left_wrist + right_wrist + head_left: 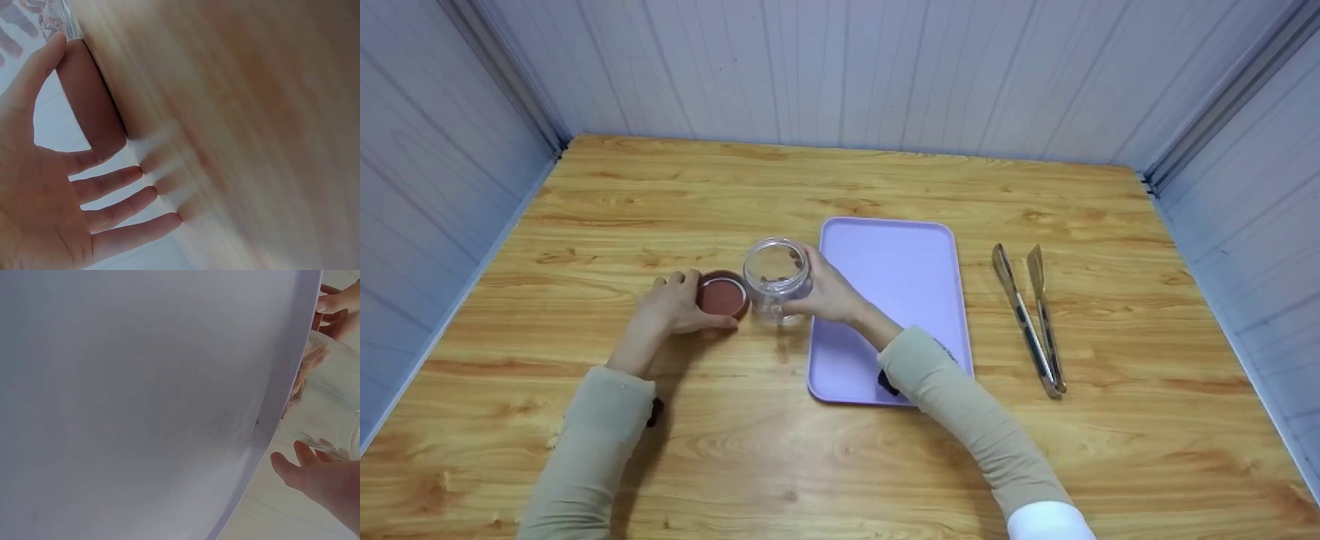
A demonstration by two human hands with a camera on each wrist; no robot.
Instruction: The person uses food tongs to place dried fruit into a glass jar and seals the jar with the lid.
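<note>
A clear jar (770, 302) stands without a lid beside the left edge of a lilac tray (889, 259). My right hand (831, 291) grips it from the right, thumb on the near side and fingers round the far side. Pinkish-brown pieces (308, 368) show low in the jar in the right wrist view; their kind is unclear. Left of the jar, a reddish-brown round lid (722, 298) lies on the table, its inside facing up. My left hand (671, 306) holds that lid between thumb and forefinger, the other fingertips touching the wood.
Metal tongs (1027, 322) lie spread on the table to the right of the tray. The wood-grain table (780, 465) is bounded by pale panel walls (840, 75) at the back and both sides. My right forearm (960, 405) crosses over the tray's near right corner.
</note>
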